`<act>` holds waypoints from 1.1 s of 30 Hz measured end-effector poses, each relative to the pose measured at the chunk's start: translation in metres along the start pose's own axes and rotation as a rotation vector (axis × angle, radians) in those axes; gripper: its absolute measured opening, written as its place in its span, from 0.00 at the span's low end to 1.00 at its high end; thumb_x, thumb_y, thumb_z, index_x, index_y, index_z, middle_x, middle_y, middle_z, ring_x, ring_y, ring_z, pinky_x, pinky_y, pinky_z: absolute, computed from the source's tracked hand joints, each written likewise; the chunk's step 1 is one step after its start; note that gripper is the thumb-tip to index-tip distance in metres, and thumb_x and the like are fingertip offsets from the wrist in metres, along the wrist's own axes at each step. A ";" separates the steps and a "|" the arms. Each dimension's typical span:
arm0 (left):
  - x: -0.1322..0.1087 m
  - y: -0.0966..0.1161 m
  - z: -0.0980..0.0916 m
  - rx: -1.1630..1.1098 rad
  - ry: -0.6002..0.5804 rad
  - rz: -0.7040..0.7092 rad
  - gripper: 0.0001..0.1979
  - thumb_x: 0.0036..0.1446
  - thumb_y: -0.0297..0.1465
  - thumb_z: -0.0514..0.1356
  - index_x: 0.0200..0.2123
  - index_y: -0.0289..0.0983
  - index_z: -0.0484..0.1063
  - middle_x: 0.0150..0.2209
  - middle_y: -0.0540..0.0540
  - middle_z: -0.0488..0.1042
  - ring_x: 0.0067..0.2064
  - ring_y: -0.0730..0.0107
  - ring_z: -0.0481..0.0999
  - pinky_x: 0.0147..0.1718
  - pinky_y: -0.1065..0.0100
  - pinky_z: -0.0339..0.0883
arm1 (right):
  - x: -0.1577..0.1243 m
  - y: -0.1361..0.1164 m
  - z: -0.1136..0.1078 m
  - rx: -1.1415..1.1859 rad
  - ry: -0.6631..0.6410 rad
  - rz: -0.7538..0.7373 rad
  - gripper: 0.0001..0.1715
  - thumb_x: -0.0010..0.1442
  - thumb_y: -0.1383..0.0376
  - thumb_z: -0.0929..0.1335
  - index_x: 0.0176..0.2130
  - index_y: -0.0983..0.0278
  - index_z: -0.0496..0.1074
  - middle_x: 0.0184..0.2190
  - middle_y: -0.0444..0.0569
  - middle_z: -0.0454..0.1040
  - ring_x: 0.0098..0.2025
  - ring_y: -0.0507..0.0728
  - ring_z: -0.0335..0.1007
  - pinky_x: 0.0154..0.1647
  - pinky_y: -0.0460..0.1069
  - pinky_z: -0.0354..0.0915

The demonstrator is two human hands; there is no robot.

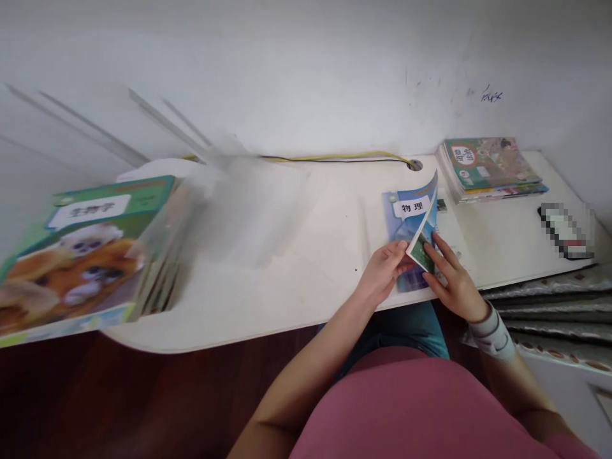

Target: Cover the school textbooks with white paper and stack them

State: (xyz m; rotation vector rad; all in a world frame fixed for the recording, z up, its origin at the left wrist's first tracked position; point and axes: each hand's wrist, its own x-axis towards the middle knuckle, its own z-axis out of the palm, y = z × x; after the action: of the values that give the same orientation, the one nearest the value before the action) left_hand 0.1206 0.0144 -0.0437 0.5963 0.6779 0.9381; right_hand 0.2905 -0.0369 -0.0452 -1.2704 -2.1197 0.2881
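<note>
A blue physics textbook [389, 220] lies on the white table in front of me, with its front cover partly lifted and curled. My left hand [381, 273] pinches the lower edge of that cover between thumb and fingers. On the book's right side, my right hand [454, 280] has its fingers spread and stretched out, touching a green picture page under the raised cover. A grey band [493, 331] is around my right wrist. Part of the inner pages is hidden by the cover and my hands.
A blurred stack of biology textbooks [90, 255] is at the left. Another pile of books [492, 166] sits at the back right, near a pixelated phone-like object [567, 231]. Yellow and black cables [335, 157] run along the wall to a hole. Patterned padding [549, 312] borders the right front.
</note>
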 end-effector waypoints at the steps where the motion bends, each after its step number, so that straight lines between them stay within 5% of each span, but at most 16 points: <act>1: 0.001 -0.001 0.000 -0.018 -0.012 -0.018 0.22 0.42 0.48 0.68 0.28 0.34 0.74 0.28 0.48 0.75 0.31 0.73 0.72 0.36 0.69 0.67 | -0.001 0.000 -0.001 0.007 -0.007 -0.005 0.36 0.64 0.65 0.61 0.67 0.56 0.44 0.69 0.53 0.44 0.68 0.62 0.46 0.64 0.62 0.55; 9: 0.002 -0.002 0.000 -0.070 -0.046 -0.141 0.18 0.42 0.43 0.70 0.28 0.33 0.74 0.26 0.49 0.74 0.28 0.74 0.72 0.36 0.67 0.67 | -0.006 0.005 -0.001 0.082 -0.039 -0.054 0.35 0.64 0.66 0.61 0.67 0.56 0.47 0.69 0.51 0.45 0.68 0.62 0.45 0.64 0.62 0.55; 22: 0.000 0.003 0.001 -0.035 -0.080 -0.139 0.16 0.41 0.39 0.71 0.27 0.33 0.73 0.25 0.50 0.72 0.28 0.74 0.71 0.35 0.66 0.68 | -0.009 0.005 -0.007 0.096 -0.014 -0.053 0.35 0.64 0.61 0.61 0.67 0.57 0.47 0.67 0.55 0.49 0.67 0.63 0.48 0.63 0.63 0.56; 28: -0.002 -0.011 0.004 0.462 0.045 0.162 0.11 0.49 0.37 0.65 0.23 0.36 0.72 0.25 0.50 0.71 0.28 0.74 0.69 0.34 0.68 0.65 | -0.010 -0.013 -0.035 -0.219 0.313 0.037 0.39 0.63 0.55 0.63 0.67 0.56 0.44 0.67 0.55 0.49 0.68 0.68 0.44 0.64 0.69 0.48; 33: -0.011 -0.016 -0.012 1.137 0.125 0.560 0.11 0.59 0.37 0.55 0.35 0.38 0.75 0.49 0.41 0.74 0.53 0.59 0.70 0.55 0.56 0.60 | -0.001 0.001 -0.014 -0.281 -0.075 0.029 0.40 0.63 0.51 0.62 0.67 0.59 0.45 0.66 0.59 0.51 0.68 0.67 0.42 0.62 0.67 0.53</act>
State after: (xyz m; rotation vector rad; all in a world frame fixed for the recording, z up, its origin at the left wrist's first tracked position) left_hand 0.1154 -0.0003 -0.0596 1.8115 1.1839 1.0512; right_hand 0.3001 -0.0389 -0.0347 -1.4699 -2.2661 0.0499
